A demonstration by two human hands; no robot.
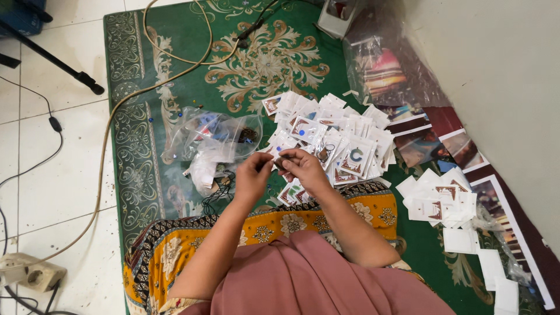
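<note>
both hands, left hand (252, 172) & right hand (304, 168), pinch a small dark trinket (280, 163) just nr side of the packet pile (335, 137); prob light, fiddly, so grip by edges w/ fingertips.

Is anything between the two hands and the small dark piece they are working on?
Nothing visible. Both the left hand and right hand already pinch the small dark piece between their fingers, above the pile of white cards.

Likely a home floor workspace, green patterned rug (175, 70) on white tiles (52, 151), power strip (29, 273), loose cables (116, 105)
</note>
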